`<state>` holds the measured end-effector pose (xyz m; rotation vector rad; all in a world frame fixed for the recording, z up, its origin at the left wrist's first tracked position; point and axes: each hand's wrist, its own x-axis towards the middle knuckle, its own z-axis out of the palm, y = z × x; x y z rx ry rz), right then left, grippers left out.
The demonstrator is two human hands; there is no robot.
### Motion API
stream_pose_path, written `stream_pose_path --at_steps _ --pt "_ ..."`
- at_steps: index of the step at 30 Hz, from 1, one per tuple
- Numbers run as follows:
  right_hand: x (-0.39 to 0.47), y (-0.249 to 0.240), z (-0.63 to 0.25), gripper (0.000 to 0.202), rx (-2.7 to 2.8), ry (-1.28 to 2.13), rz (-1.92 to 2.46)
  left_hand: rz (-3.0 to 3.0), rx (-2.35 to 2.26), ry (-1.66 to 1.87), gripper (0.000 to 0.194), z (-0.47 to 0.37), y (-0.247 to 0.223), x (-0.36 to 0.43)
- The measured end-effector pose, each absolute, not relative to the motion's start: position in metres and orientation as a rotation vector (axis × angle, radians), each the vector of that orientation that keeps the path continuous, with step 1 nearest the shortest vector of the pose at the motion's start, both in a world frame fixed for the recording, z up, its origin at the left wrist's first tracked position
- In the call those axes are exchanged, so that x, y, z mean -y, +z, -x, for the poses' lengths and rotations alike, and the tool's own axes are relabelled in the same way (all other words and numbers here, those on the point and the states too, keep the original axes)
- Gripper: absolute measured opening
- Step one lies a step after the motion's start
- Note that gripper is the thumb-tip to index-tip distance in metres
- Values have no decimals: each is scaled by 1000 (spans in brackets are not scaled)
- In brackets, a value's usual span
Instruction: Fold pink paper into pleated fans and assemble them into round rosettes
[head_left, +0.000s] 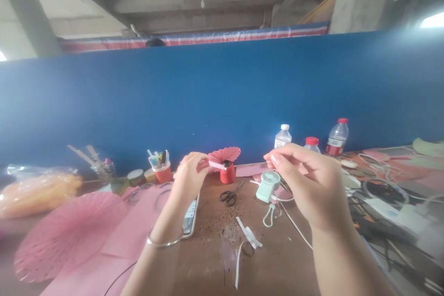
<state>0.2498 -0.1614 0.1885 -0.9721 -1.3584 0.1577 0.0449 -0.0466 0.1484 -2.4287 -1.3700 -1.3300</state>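
My left hand (pixel 192 171), with a bangle on its wrist, pinches a small pale pink strip (pixel 216 165) in front of a red container (pixel 227 173) with a black top. A pink scalloped paper piece (pixel 227 153) stands behind that container. My right hand (pixel 307 175) is raised at the right, its thumb and index finger brought together; anything between them is too small to make out. Just left of and below it lies a mint green handheld fan (pixel 268 187). Black scissors (pixel 231 196) rest on the brown table (pixel 208 263), with white strips (pixel 249 232) nearer the front.
A phone (pixel 190 217) lies beside my left forearm. Pink paper (pixel 128 226) and a round pink pleated piece (pixel 69 236) cover the left. A red cup of pens (pixel 162 173), bottles (pixel 337 138) and tangled cables (pixel 386 185) stand or lie around. A blue partition (pixel 208 97) rises behind.
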Motion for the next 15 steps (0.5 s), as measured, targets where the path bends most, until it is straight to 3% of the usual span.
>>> stream_pose_path --at_steps 12,15 --pt "153 192 -265 14 1395 66 1153 2557 1394 -887 18 -74 77 13" --pt "152 192 -264 14 1435 57 1173 2558 1432 -620 21 -84 59 17"
